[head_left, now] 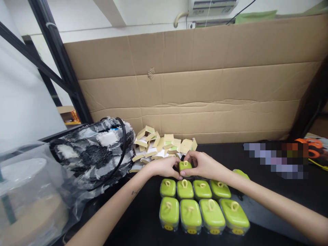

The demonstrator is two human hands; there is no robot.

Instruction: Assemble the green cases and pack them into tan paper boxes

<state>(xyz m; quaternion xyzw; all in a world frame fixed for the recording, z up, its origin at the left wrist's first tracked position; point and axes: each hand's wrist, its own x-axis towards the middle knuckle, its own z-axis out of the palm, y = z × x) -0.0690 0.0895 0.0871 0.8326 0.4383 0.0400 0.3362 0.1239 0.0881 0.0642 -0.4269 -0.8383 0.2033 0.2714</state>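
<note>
Eight green boxes sit in two rows on the black table. Just behind them, the left hand and right hand together grip another box. Beyond lie cardboard pieces.

Lime-green lidded boxes, black table, black-and-white fuzzy bag, brown cardboard.

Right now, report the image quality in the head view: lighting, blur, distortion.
Head view: even, soft indoor light, faint shadows under the hands; left hand and right hand on a green box are sharp; a pixelated patch masks part of the table; wide-angle bending curves the cardboard wall; plastic bag shows mild glare.
</note>
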